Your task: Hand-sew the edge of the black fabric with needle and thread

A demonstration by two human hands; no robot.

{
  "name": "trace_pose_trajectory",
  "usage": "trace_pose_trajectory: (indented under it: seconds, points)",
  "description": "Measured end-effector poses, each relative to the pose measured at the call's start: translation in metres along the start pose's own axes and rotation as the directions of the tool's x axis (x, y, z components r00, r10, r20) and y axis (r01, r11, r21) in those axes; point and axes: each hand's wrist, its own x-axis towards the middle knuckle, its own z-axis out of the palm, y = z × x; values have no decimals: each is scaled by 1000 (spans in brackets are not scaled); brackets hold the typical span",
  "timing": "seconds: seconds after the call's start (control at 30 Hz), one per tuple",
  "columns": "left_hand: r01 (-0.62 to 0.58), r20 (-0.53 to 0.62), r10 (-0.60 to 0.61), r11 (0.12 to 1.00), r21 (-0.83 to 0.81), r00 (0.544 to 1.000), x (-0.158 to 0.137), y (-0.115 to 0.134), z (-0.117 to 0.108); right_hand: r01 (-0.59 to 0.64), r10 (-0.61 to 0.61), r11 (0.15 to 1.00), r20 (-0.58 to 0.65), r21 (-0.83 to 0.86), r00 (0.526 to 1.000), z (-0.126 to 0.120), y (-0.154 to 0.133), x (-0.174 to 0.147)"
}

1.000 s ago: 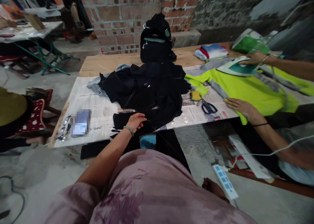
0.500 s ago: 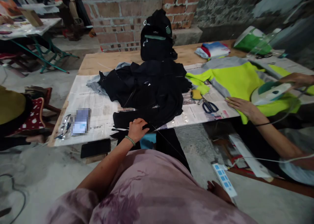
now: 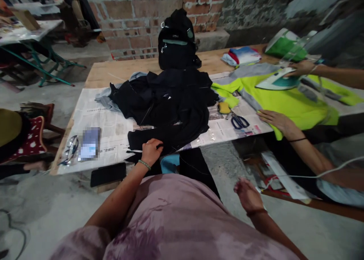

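A black garment (image 3: 170, 100) lies heaped on the newspaper-covered table. My left hand (image 3: 151, 152) is closed on its near edge, thumb and fingers pinching the cloth; a beaded bracelet circles the wrist. Out to the right, below the table edge, my right hand (image 3: 247, 194) is raised with its fingers drawn together. Whatever it pinches is too small to make out. A thin pale thread (image 3: 196, 166) crosses the dark cloth over my lap. Dark-handled scissors (image 3: 239, 122) and a yellow object (image 3: 224, 107) lie right of the garment.
On the right, a co-worker's hand moves an iron (image 3: 277, 79) over a yellow-green and grey garment (image 3: 261, 89); the other hand presses the cloth. A black backpack (image 3: 178, 43) stands behind. Glasses (image 3: 69, 150) and a phone (image 3: 89, 144) lie left; another phone (image 3: 108, 174) sits below the edge.
My right hand has risen and come further into view. The thread, drawn taut earlier, now hangs looser. The co-worker's iron has moved away from me, to the far side of the garment.
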Motion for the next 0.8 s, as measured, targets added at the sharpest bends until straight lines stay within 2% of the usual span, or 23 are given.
trace_pose_trajectory:
  seconds: [0.03,0.07,0.13,0.17,0.2,0.23,0.27,0.3,0.33,0.37,0.4,0.47,0.57,0.7,0.8]
  points:
    - [-3,-4,3,999,47,1000,-2,-1,-1,-23,23,1000,16,6,1000,17,-10,5]
    - [-4,-7,5,996,93,1000,-4,-2,-3,5,-4,1000,75,-14,997,36,-21,10]
    - [-3,-21,7,984,176,1000,-10,-4,-5,176,-138,974,243,-140,960,77,-43,17]
    - [-2,-33,9,977,213,999,-14,-5,-6,303,-215,928,354,-217,910,97,-53,21]
    - [-3,-46,15,969,248,999,-18,-7,-7,459,-301,853,487,-247,820,117,-62,24]
    - [-3,-58,20,960,279,998,-22,-9,-8,606,-364,757,613,-245,702,135,-69,28]
    - [-3,-68,25,952,306,997,-26,-12,-10,723,-396,656,717,-217,574,151,-74,32]
    - [3,-78,24,944,329,997,-31,-16,-11,799,-398,572,789,-186,468,165,-77,38]
    - [14,-89,18,938,347,996,-35,-21,-13,845,-380,509,837,-165,393,177,-79,44]
    - [29,-99,7,933,359,995,-39,-27,-15,869,-357,470,866,-158,350,186,-80,51]
    - [49,-110,-9,930,364,994,-44,-33,-17,876,-335,452,879,-165,339,192,-79,58]
    - [81,-137,-33,929,362,990,-51,-46,-22,868,-321,455,872,-200,370,198,-78,71]
    - [85,-170,-25,932,353,985,-56,-61,-28,820,-345,511,813,-257,470,196,-75,86]
    - [20,-188,58,921,389,980,-59,-66,-30,728,-341,618,733,-297,589,191,-67,90]
    - [-66,-166,152,899,433,974,-66,-61,-32,571,-279,762,641,-306,715,192,-56,90]
